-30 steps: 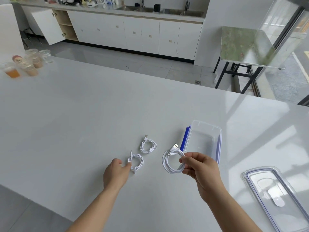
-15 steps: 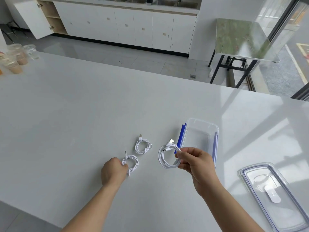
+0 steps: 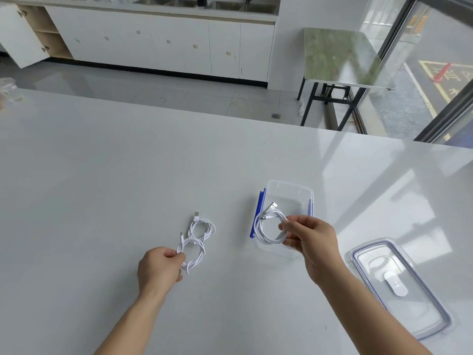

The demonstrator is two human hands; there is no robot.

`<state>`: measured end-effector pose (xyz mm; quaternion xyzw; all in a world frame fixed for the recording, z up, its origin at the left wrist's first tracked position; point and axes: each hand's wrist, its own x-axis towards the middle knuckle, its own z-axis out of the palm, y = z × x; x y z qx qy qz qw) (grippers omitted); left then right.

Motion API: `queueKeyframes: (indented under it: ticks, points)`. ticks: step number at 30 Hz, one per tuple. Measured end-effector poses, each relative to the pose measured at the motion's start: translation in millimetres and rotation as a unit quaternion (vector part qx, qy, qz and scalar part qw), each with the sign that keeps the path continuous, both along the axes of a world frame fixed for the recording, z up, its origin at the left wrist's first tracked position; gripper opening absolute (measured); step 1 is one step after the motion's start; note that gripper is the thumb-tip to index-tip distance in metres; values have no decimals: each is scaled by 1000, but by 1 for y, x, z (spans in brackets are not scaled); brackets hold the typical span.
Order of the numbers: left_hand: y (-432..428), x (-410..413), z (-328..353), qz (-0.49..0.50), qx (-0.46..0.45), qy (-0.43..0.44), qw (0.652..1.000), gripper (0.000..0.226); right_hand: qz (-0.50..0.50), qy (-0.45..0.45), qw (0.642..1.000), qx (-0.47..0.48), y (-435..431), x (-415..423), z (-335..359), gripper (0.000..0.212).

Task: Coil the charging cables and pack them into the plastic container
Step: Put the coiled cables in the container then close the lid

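A clear plastic container with blue clips stands open on the white table. My right hand pinches a coiled white USB cable and holds it over the container's near left part. My left hand grips a second coiled white cable just above or on the table, left of the container. A third coiled white cable lies on the table right behind the second, its loop touching or overlapping it.
The container's clear lid with a blue seal lies flat at the right, near the table's edge. Plastic cups stand at the far left edge. Beyond the table are white cabinets and a small green-topped table.
My right hand has carried its coiled cable rightwards over the container. My left hand has closed on the near coil and drawn it up against the coil behind it.
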<state>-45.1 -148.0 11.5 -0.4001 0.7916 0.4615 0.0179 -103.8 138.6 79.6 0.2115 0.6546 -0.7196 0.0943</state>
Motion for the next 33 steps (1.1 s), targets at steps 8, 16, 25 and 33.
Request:
queueKeyframes:
  ticks: [8, 16, 25, 33]
  points:
    - [45, -34, 23, -44, 41, 57, 997, 11, -32, 17, 996, 75, 39, -53, 4, 7]
    - [81, -58, 28, -74, 80, 67, 992, 9, 9, 13, 975, 220, 41, -107, -17, 8]
    - [99, -67, 30, -95, 113, 71, 986, 5, 149, 22, 887, 437, 25, -146, -49, 13]
    - [102, -70, 23, -92, 130, 68, 985, 9, 216, 8, 822, 526, 15, -160, -65, 12]
